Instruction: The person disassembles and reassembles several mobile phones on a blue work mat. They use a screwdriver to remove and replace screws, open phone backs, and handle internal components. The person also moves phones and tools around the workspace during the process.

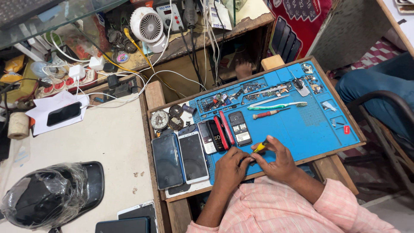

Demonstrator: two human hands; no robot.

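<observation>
My right hand (278,159) grips a small yellow-handled screwdriver (259,147) over the near edge of a blue work mat (302,129). My left hand (230,167) rests beside it with fingers curled on something small that the hands hide. Just beyond the hands lie a grey keypad phone (239,127), a red phone (224,128) and a black keypad phone (208,136). Two smartphones (180,159) lie side by side at the mat's left end.
A red-handled screwdriver (268,114), a toothbrush (276,106) and small parts lie farther up the mat. A white fan (148,26), cables and a power strip (64,82) crowd the shelf. A plastic-wrapped helmet (47,194) sits lower left. Another person's leg (375,86) is at right.
</observation>
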